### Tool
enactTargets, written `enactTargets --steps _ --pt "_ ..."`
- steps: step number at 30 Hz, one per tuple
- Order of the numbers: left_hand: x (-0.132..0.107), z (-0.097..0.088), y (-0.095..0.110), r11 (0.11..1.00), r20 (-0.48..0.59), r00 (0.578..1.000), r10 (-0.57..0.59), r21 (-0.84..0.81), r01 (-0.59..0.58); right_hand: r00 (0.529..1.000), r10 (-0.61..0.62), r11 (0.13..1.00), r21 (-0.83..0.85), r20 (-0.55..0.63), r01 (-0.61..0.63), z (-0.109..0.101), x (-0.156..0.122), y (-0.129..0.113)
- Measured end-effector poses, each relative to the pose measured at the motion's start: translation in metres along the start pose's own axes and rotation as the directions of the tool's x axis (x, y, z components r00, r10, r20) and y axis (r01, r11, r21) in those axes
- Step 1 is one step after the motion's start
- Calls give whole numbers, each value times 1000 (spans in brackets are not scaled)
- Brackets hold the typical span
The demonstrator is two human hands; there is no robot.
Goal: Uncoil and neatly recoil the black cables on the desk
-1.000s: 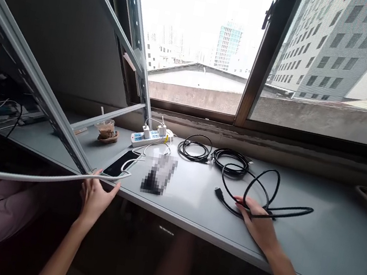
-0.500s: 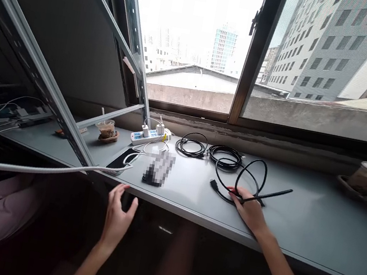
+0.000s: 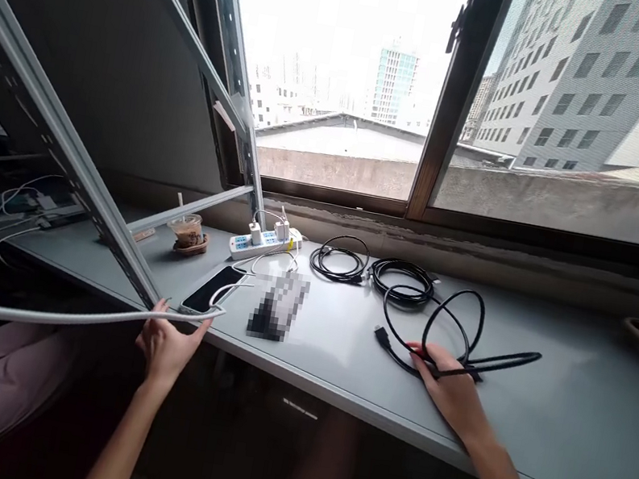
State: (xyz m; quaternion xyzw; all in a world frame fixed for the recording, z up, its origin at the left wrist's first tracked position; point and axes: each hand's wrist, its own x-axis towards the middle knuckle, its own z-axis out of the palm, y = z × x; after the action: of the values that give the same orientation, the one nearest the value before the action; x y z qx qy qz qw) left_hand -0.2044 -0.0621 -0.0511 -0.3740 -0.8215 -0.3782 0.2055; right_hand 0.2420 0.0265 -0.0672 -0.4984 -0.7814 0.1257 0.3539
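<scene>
A window with a dark frame [image 3: 450,98] looks out on pale buildings above a grey worktop [image 3: 331,348]; a slotted metal upright [image 3: 69,124] slants down at the left. The right hand [image 3: 452,380] is closed on a loosely looped black cable [image 3: 480,325], near the worktop's front edge, its plug [image 3: 382,337] pointing left. Behind it lie a larger black coil [image 3: 402,294] and a thinner coil [image 3: 337,278]. The left hand [image 3: 170,345] is spread, thumb well away from the fingers, at the upright's foot; a white cable [image 3: 67,317] crosses it, though I cannot tell whether they touch. Just beyond lies a dark-screened phone [image 3: 213,290], with a pixelated patch [image 3: 277,306] beside it. Farther back, a white power strip [image 3: 241,246] carries blue socket panels, any print on them too small to read, near a plastic drink cup [image 3: 187,232].
</scene>
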Motion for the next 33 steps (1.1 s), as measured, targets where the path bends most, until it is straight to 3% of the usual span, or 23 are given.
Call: enactTargets --steps 4,10,15,17,21,23,25,26,27,28,29,31,32,33 --pt "10 13 3 1000 14 1000 2 8 -2 1000 1 1000 19 6 -1 2 0 2" --pt "9 17 8 999 -14 999 -37 -29 36 1000 -5 1000 27 13 4 1 0 0" --pt "18 23 8 989 74 993 -97 -101 104 1000 -10 1000 26 13 10 0 0 -2" --pt "13 25 12 979 44 992 -115 -166 121 1000 -7 999 34 9 7 -1 0 -3" --pt "-40 16 38 923 -174 971 -163 -374 88 1000 11 998 55 -8 -10 -1 1 -5" --pt "-80 4 55 874 -176 984 -12 -481 -76 1000 4 998 62 -5 -3 -2 3 -6" --pt "-118 -9 70 769 -185 968 171 -589 -248 1000 -23 997 73 -4 23 -4 4 -11" --pt "-134 -15 78 703 -153 935 319 -623 -342 999 -32 996 80 -7 33 -5 4 -16" --pt "-147 -19 85 597 -119 859 498 -672 -439 999 -28 996 87 -21 29 -6 2 -22" --pt "-156 -22 92 481 -60 770 636 -749 -456 999 -10 996 91 -42 14 -8 -2 -29" --pt "-163 -23 100 422 55 700 712 -831 -364 999 9 994 105 -51 -3 -9 -6 -38" --pt "-169 -22 117 476 424 564 709 -877 60 998 39 990 141 -50 -32 -12 -19 -58" --pt "-169 -20 126 540 627 435 646 -778 321 999 41 988 153 -28 -37 -13 -27 -69" --pt "-169 -19 136 563 762 280 583 -628 536 999 22 985 168 26 -26 -15 -34 -79"
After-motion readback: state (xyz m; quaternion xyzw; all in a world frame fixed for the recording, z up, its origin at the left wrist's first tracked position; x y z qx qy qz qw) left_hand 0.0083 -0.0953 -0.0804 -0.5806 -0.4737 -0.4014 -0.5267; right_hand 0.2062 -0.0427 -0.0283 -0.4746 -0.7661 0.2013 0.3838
